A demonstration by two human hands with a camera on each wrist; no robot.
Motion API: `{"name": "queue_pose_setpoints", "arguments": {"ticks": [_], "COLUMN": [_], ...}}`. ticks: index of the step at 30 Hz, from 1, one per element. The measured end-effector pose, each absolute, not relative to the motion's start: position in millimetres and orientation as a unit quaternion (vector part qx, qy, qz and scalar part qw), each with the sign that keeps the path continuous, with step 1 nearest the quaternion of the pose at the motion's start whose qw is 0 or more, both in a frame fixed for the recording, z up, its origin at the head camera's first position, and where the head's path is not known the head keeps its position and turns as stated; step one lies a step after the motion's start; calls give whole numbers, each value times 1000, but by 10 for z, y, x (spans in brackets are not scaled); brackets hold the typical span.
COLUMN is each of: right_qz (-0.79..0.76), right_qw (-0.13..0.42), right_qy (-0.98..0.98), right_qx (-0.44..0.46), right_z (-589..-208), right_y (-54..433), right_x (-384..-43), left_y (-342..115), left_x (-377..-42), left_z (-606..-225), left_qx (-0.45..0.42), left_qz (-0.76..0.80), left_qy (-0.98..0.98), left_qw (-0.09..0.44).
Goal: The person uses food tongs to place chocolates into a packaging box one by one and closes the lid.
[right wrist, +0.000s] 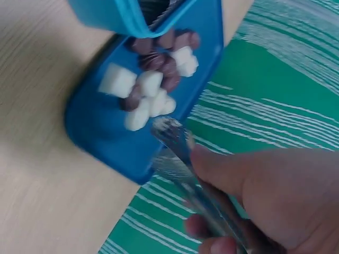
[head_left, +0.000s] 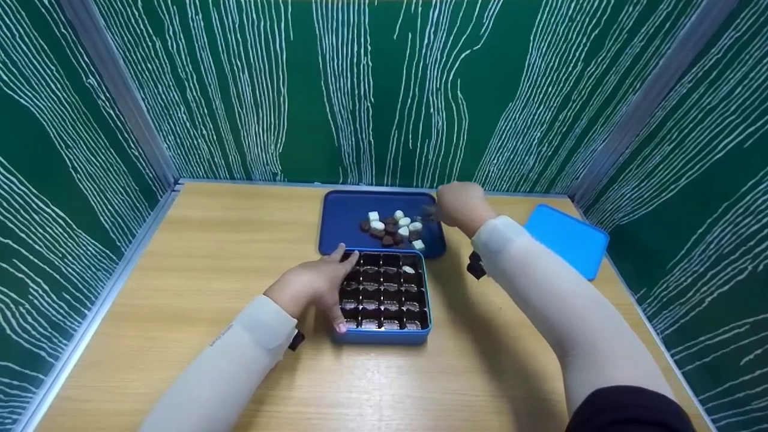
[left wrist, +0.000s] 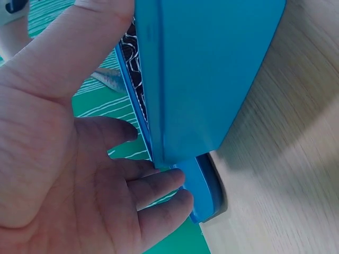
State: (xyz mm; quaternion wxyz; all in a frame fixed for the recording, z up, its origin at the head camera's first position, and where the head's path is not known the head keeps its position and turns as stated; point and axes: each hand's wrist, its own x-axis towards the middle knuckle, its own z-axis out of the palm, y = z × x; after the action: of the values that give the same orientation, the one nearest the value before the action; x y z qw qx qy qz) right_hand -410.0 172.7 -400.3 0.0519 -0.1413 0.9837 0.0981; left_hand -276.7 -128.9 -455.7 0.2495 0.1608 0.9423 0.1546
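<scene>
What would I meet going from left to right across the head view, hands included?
Left hand, blue compartmented box, right hand, bright blue lid.

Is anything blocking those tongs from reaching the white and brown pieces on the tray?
Nothing visible does. The right hand holds the tongs, their tips close beside the pieces, nothing between. The blue box, with the left hand on it, stands nearer the person, outside that path.
</scene>
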Motion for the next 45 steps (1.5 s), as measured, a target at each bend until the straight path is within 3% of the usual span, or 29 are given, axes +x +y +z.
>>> {"name": "queue_pose_setpoints", "arguments": {"ticks": [5, 12, 24, 33, 45], "right_qz": [207, 304, 300, 269, 262], "right_qw": [5, 21, 51, 87, 71], "right_qy": [961, 933, 933, 944, 945], "right_qx": [-182, -193, -192, -172, -182], "right_z": [-4136, -4182, -4290, -4145, -4113], "right_y": [1737, 1699, 1740, 1760, 1787], "right_x": [-4204, -4244, -4300, -4122, -4099], "left_y": [-1257, -1255, -1230, -1280, -1300], "left_x": [-2772, -2768, -2776, -2771, -2757], "left_z": [-4569, -4567, -4576, -4561, -4537], "left_qx": [170, 163, 160, 156, 151], "left_qz": [148, 156, 162, 172, 182], "left_qy": [943, 942, 940, 938, 937], "left_qw": [245, 250, 255, 257, 257]}}
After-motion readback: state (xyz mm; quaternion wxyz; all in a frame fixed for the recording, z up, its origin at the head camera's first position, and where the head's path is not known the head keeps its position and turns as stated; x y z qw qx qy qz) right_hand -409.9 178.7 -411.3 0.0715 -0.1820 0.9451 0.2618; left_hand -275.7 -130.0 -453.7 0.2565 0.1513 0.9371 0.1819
